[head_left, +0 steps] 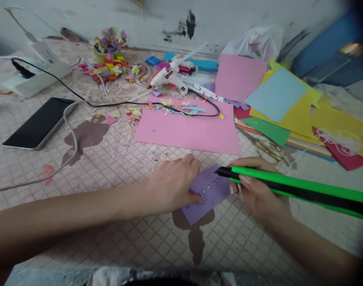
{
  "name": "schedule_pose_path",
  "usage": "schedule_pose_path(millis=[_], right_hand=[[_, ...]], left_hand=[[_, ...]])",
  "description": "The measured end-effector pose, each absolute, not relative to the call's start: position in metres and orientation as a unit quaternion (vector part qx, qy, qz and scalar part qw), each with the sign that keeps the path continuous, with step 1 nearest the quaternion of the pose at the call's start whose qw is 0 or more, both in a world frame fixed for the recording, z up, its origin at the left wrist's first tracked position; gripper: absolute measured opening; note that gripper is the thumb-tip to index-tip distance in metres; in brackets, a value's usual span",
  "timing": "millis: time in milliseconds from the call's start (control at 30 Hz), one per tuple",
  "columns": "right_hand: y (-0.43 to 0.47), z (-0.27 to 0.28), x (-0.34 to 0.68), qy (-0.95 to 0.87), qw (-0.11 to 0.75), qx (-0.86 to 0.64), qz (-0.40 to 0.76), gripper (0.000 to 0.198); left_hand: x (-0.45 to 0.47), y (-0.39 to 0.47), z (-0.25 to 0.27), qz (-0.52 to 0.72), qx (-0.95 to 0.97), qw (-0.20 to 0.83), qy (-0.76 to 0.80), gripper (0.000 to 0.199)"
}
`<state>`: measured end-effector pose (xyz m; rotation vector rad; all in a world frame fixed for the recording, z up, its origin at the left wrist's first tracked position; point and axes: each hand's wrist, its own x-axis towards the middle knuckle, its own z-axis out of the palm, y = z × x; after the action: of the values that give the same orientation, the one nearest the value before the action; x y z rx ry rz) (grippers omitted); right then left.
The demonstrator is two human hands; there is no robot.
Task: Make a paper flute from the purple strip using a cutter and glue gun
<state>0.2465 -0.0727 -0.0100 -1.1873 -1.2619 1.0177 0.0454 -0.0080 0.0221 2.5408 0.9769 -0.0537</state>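
My left hand (177, 184) lies with fingers curled over the left part of a small purple paper sheet (211, 200), its thumb pressing on it. A row of small pale spots, which look like holes, runs across the sheet. My right hand (259, 194) grips a long green-and-black tool (288, 186) that looks like a utility knife. Its dark, slanted tip is over the upper right of the purple sheet; whether it touches cannot be made out. Some right fingers are at the sheet's right edge, partly hidden by the tool.
Pink paper (187, 133) with scraps lies ahead, crossed by a black cable. Behind it is a white glue gun (171, 75). Gold-handled scissors (269, 151) and coloured sheets (277, 93) lie right. A phone (40, 123), power strip (38, 79) and paper flowers (108, 69) are left.
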Motion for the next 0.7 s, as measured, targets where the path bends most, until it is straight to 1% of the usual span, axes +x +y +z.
schedule_pose_path(millis=[167, 233, 333, 400, 533, 633, 700], right_hand=[[-0.074, -0.010, 0.244, -0.535, 0.552, -0.486, 0.415, 0.016], [-0.074, -0.010, 0.242, -0.535, 0.557, -0.483, 0.413, 0.016], [-0.075, -0.009, 0.237, -0.538, 0.549, -0.487, 0.416, 0.016], [-0.076, -0.005, 0.234, -0.552, 0.518, -0.492, 0.430, 0.017], [-0.071, 0.006, 0.224, -0.614, 0.421, -0.488, 0.456, 0.015], [-0.066, 0.008, 0.217, -0.659, 0.396, -0.462, 0.441, 0.018], [-0.063, 0.005, 0.213, -0.669, 0.384, -0.453, 0.446, 0.020]], left_hand=[[0.039, -0.002, 0.018, 0.050, 0.878, 0.306, 0.365, 0.020], [0.033, 0.002, 0.016, 0.079, 0.853, 0.339, 0.390, 0.019], [0.022, 0.008, 0.012, 0.112, 0.823, 0.357, 0.427, 0.024], [0.014, 0.010, 0.009, 0.137, 0.817, 0.374, 0.417, 0.034], [0.003, 0.009, 0.006, 0.142, 0.808, 0.419, 0.389, 0.066], [0.000, 0.008, 0.005, 0.120, 0.801, 0.421, 0.408, 0.085], [0.000, 0.008, 0.004, 0.110, 0.804, 0.405, 0.421, 0.093]])
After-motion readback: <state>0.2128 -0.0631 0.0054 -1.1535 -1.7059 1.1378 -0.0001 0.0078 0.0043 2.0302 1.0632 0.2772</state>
